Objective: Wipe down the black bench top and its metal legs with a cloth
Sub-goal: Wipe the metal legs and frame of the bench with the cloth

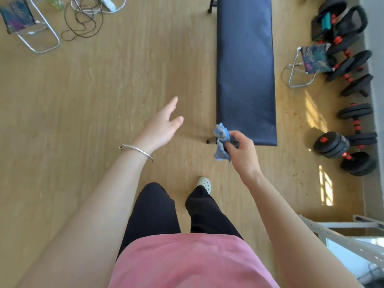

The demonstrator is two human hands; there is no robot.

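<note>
The long black bench top (245, 65) runs away from me on the wooden floor, right of centre. A dark metal leg foot (211, 140) shows at its near left corner, and another leg (212, 5) at the far left end. My right hand (242, 151) is shut on a crumpled blue cloth (222, 143), held just in front of the bench's near left corner. My left hand (161, 126) is open, fingers spread, over bare floor left of the bench, with a silver bangle on the wrist.
Black dumbbells with red collars (349, 142) and a kettlebell (340, 21) line the wall right of the bench. A small folding stool (311, 63) stands beside them, another (27, 28) at far left near cables (83, 21). A white metal frame (340, 235) is at lower right.
</note>
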